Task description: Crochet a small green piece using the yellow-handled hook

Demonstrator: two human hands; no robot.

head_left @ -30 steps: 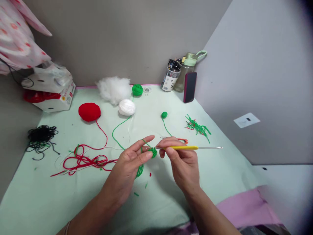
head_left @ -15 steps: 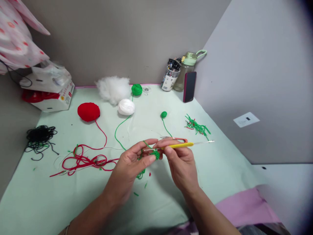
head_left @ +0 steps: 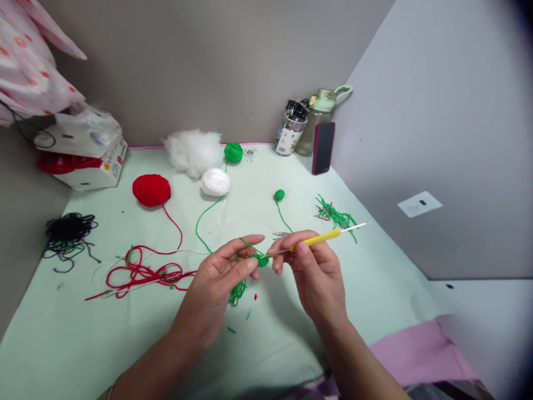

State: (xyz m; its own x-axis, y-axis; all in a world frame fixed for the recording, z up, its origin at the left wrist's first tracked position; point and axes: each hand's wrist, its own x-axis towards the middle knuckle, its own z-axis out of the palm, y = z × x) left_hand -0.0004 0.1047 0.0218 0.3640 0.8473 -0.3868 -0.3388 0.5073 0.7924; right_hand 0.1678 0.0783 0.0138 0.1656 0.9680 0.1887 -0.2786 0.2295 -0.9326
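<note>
Pinching the green piece (head_left: pixel 262 260) between thumb and fingers, the left hand (head_left: pixel 219 275) has yarn (head_left: pixel 252 246) over its extended index finger; the right hand (head_left: pixel 318 269) grips the hook (head_left: pixel 321 239), tip at the piece, between the hands above the table (head_left: pixel 383 289). Some stitching looks done, but the piece seems unfinished. It's small and knobbly, its stitches too tiny to count.

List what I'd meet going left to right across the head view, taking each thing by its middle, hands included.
Black yarn → red ball → left hand → green piece → small green ball → right hand → yarn scraps → white card.
</note>
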